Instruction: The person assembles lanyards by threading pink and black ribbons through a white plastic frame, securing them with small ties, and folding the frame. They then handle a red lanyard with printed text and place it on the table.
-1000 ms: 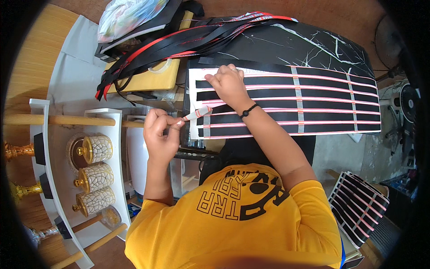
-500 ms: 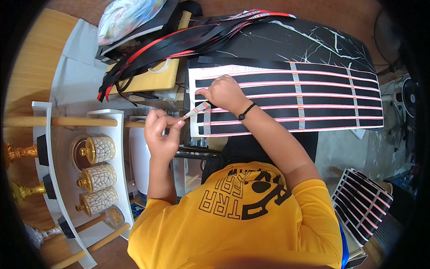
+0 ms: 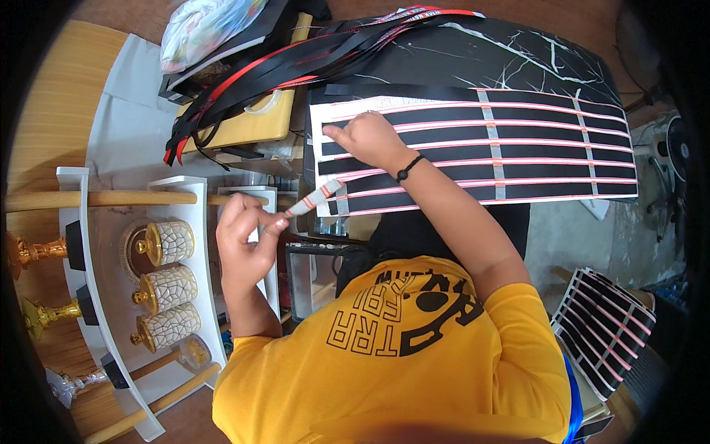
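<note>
My left hand (image 3: 248,233) pinches the end of a strip of pale tape (image 3: 314,198) marked with red bars. The tape runs taut from my fingertips to the left end of a white sheet (image 3: 319,115) with black bands, where it is still stuck down. Curled into a loose fist with the thumb out, my right hand (image 3: 370,140) presses on that end of the sheet. Its fingertips are hidden. Red-edged white lines separate the black bands (image 3: 436,152). Further grey tape strips (image 3: 493,148) cross them toward the right.
Black and red ribbons (image 3: 296,66) lie beyond the sheet on a black marbled tabletop (image 3: 444,59). A yellow wooden stool (image 3: 259,129) stands at the left, near a white rack (image 3: 200,259) with gold-lidded jars (image 3: 170,244). Similar striped sheets (image 3: 603,333) are stacked at the lower right.
My left hand has drawn left and toward me, and a longer piece of tape now stands free of the sheet. My right hand stays at the sheet's left end.
</note>
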Demonstrator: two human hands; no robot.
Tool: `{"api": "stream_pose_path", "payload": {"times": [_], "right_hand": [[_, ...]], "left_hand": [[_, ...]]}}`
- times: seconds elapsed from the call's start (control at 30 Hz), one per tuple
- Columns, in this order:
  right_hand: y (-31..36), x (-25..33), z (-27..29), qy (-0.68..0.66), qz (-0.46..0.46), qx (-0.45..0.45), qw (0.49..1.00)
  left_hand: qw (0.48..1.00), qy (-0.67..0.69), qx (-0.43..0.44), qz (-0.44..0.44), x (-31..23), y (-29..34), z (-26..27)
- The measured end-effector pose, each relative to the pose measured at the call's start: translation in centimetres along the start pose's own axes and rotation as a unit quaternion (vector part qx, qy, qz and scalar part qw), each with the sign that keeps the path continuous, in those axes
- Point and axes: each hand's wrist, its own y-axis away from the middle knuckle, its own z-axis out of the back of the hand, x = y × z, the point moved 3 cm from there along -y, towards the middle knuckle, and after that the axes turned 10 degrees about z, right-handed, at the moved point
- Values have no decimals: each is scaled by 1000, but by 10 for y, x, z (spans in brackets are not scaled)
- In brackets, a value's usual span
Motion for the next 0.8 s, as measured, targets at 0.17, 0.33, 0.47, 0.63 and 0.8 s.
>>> {"api": "stream_pose_path", "payload": {"times": [0.17,0.33,0.47,0.63,0.8], "right_hand": [[5,19,22,-27,-3,-18,999],[38,46,10,100,-9,-24,995],[42,37,-4,155,-16,-35,987],[40,34,-14,214,-8,-69,974],[41,32,-17,196,-18,-72,978]], "left_hand": [[998,1,-61,19,8,-8,-7],[997,-5,-74,32,9,-14,-9],[999,-3,-39,-22,2,-10,-5],[990,-11,58,-130,-14,5,2],[984,-23,77,-158,-17,11,7]]}}
